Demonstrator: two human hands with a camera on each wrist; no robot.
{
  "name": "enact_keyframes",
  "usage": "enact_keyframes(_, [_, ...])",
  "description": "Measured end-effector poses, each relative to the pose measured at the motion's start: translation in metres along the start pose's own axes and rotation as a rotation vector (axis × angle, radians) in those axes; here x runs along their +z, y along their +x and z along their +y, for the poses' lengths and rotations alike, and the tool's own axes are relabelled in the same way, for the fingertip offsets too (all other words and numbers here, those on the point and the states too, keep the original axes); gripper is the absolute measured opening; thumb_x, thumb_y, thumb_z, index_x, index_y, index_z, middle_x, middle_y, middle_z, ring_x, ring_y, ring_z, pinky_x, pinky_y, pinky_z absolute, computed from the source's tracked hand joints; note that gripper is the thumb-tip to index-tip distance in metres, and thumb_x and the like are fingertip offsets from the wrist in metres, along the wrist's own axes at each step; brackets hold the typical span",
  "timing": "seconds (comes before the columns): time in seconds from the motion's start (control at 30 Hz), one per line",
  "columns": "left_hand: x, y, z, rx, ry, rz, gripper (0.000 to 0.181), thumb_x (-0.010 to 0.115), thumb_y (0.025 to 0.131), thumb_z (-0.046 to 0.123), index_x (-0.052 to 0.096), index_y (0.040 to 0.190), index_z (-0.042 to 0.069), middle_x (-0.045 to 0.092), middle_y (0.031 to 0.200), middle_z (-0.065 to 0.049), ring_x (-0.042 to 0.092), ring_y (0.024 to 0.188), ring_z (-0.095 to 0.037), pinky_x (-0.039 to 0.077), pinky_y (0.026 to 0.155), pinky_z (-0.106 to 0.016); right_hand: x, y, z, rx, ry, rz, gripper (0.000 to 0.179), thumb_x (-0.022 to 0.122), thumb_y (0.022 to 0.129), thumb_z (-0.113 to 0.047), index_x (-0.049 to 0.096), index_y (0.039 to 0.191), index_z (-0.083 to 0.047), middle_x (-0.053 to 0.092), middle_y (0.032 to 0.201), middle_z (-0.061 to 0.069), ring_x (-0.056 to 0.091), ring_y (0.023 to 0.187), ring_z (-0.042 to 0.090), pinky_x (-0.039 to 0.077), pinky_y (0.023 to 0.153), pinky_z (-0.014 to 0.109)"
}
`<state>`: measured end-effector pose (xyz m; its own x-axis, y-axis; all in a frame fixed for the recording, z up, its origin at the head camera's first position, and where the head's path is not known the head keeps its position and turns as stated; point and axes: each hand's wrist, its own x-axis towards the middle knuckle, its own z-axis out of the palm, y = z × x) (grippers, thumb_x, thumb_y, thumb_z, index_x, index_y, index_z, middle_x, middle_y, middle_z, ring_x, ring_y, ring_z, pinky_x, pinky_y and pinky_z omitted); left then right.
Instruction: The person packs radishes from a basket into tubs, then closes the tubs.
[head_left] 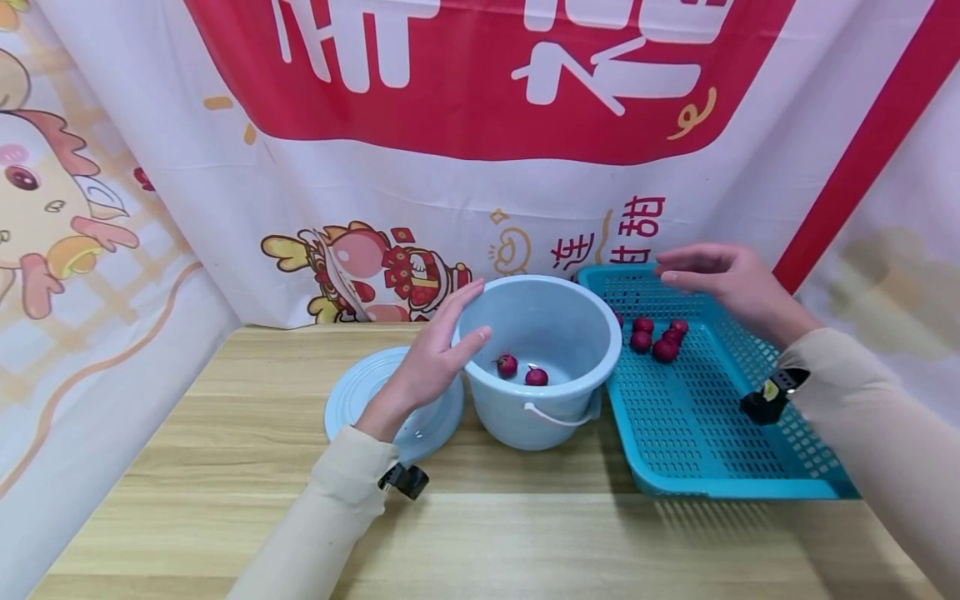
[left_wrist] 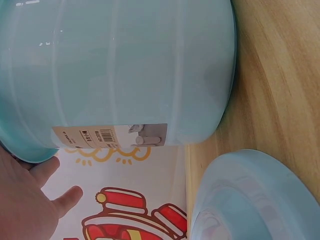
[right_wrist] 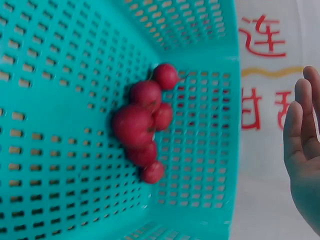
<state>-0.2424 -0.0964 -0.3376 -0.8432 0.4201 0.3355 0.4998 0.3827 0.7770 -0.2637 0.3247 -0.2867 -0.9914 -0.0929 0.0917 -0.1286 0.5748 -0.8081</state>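
A light blue bucket [head_left: 536,417] stands on the table with two small round red radishes [head_left: 507,365] inside it. My left hand [head_left: 438,354] rests at the bucket's left rim, fingers extended; the left wrist view shows its fingers [left_wrist: 67,201] beside the rim. My right hand [head_left: 720,279] hovers over the far part of a teal basket [head_left: 667,485], fingers loosely bent and holding nothing. Several more red radishes [head_left: 664,349] are clustered near the basket's far left corner. In the right wrist view these radishes [right_wrist: 132,125] lie against the perforated wall.
A round light blue lid [head_left: 360,396] lies on the table left of the bucket, partly under my left forearm. The bucket's white handle [head_left: 566,422] hangs down its front. A printed cloth [head_left: 420,200] hangs behind the wooden table [head_left: 247,433].
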Motion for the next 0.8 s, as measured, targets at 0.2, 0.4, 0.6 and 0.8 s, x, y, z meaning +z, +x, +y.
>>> enact_keyframes(0.2, [0.0,0.0,-0.001,0.007,-0.007,0.001,0.068,0.054,0.107,0.04,0.031,0.168,0.019,0.026,0.177,0.004,0.025,0.164,-0.023,0.028,0.13,-0.063,-0.006,0.004,0.013,0.033,0.035,0.011,0.06,0.072,0.097,-0.05,0.06,0.15,-0.023,0.068,0.134,-0.016,0.065,0.118,0.01,0.062,0.085,0.021])
enact_keyframes(0.4, [0.0,0.001,-0.002,0.007,-0.007,0.0,0.068,0.054,0.107,0.04,0.031,0.168,0.019,0.026,0.177,0.004,0.025,0.164,-0.022,0.029,0.129,-0.064,-0.008,0.009,0.02,0.052,0.058,0.017,0.063,0.072,0.098,-0.049,0.058,0.152,-0.021,0.068,0.126,-0.025,0.062,0.118,0.006,0.061,0.086,0.019])
enact_keyframes(0.6, [0.001,0.001,-0.001,0.001,-0.01,-0.001,0.067,0.054,0.107,0.04,0.031,0.168,0.024,0.026,0.176,0.008,0.025,0.164,-0.02,0.028,0.13,-0.063,-0.005,0.014,0.032,0.093,0.104,-0.019,0.066,0.073,0.098,-0.045,0.055,0.155,-0.017,0.069,0.119,-0.029,0.064,0.115,0.002,0.061,0.088,0.02])
enact_keyframes(0.8, [0.001,0.0,-0.002,-0.002,-0.007,0.001,0.066,0.053,0.107,0.043,0.031,0.167,0.028,0.026,0.176,0.009,0.025,0.164,-0.019,0.028,0.13,-0.062,0.0,0.02,0.048,0.129,0.096,-0.081,0.071,0.074,0.098,-0.046,0.05,0.158,-0.016,0.07,0.129,-0.023,0.065,0.117,0.003,0.06,0.09,0.021])
